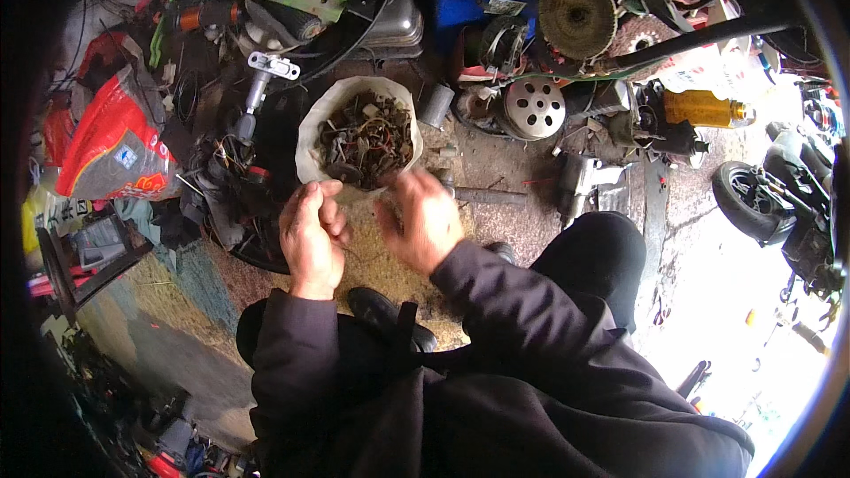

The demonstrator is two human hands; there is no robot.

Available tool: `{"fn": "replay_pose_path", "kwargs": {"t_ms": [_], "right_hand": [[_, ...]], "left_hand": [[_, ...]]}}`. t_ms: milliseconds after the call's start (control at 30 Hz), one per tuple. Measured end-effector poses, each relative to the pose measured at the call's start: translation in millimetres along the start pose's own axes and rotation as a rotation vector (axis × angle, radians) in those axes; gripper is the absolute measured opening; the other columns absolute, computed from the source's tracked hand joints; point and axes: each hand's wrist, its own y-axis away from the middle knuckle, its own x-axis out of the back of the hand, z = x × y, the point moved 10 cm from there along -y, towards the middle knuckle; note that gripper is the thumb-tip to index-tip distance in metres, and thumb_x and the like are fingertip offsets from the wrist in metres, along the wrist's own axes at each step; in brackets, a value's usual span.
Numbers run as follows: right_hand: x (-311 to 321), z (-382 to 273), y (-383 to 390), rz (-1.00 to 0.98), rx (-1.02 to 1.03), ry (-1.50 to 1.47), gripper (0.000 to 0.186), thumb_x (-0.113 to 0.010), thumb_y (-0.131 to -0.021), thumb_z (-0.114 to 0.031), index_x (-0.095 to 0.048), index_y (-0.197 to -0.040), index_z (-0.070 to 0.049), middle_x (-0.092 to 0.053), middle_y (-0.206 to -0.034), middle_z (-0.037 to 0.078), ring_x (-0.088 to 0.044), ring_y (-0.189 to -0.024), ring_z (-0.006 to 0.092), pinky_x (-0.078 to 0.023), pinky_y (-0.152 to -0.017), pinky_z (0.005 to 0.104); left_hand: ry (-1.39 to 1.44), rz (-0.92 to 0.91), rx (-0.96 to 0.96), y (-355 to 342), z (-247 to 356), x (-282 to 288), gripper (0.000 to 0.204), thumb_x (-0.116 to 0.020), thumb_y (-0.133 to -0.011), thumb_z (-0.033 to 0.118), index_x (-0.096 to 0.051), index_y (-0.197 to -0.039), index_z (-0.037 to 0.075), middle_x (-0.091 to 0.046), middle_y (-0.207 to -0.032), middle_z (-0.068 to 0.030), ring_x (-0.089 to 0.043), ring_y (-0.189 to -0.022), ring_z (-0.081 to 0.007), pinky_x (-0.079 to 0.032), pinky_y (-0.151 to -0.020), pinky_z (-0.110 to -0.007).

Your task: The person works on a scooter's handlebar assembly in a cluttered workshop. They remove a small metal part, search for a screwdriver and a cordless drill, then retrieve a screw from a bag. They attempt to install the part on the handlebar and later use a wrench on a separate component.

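A whitish, round-mouthed container [310, 152] with an uneven rim stands on the ground before me. Inside lies a mixed heap of small dark metal bits and wire scraps [365, 137]. At the near left of its rim is my left hand [314, 243], its fingers curled in and the thumb against them; whatever lies within them is hidden. My right hand [423, 223] is by the near right rim, thumb toward the left hand. Its fingers are blurred and partly turned away, so their grip does not show.
A hammer-like tool [487, 196] and an air impact wrench [584, 181] lie to the right. Left stand a silvery metal part [263, 93] and a red-grey bag [119, 146]. Beyond sit a holed round metal cover [534, 108] and a toothed disc [577, 16]. My shoe [390, 314] is below.
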Motion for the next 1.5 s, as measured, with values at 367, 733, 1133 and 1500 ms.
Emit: {"fn": "replay_pose_path", "kwargs": {"t_ms": [367, 733, 1133, 1500], "right_hand": [[-83, -46, 91, -0.638, 0.017, -0.144, 0.024, -0.069, -0.086, -0.011, -0.064, -0.108, -0.003, -0.067, -0.092, 0.019, -0.068, -0.082, 0.0397, -0.056, -0.070, 0.0450], [-83, -56, 66, -0.556, 0.035, -0.255, 0.021, -0.071, -0.086, -0.009, -0.067, -0.106, -0.004, -0.067, -0.088, 0.017, -0.069, -0.078, 0.0373, -0.056, -0.067, 0.0427], [-13, -70, 58, -0.299, -0.053, 0.075, 0.031, -0.074, -0.078, -0.010, -0.071, -0.109, -0.010, -0.071, -0.095, 0.009, -0.071, -0.075, 0.0312, -0.059, -0.061, 0.0379], [135, -186, 113, -0.143, -0.103, 0.069, 0.035, -0.075, -0.079, -0.010, -0.066, -0.112, -0.004, -0.067, -0.097, 0.013, -0.069, -0.081, 0.0334, -0.059, -0.063, 0.0394]], "left_hand": [[0.450, -0.024, -0.199, 13, 54, 73, 0.032, -0.059, -0.101, 0.022, -0.061, -0.120, -0.004, -0.060, -0.098, -0.0064, -0.056, -0.088, -0.0187, -0.051, -0.080, -0.036], [0.447, -0.074, -0.073, 16, 43, 62, 0.029, -0.058, -0.100, 0.022, -0.064, -0.119, 0.001, -0.064, -0.097, -0.0063, -0.060, -0.088, -0.0196, -0.053, -0.082, -0.038], [0.255, -0.075, 0.218, 76, -24, -8, 0.025, -0.047, -0.103, 0.009, -0.060, -0.122, -0.002, -0.069, -0.110, -0.0159, -0.066, -0.104, -0.0286, -0.052, -0.099, -0.043], [0.235, -0.137, 0.331, 228, 55, -80, 0.024, -0.049, -0.103, 0.011, -0.062, -0.120, 0.000, -0.068, -0.113, -0.0144, -0.063, -0.109, -0.0262, -0.048, -0.103, -0.040]]}}
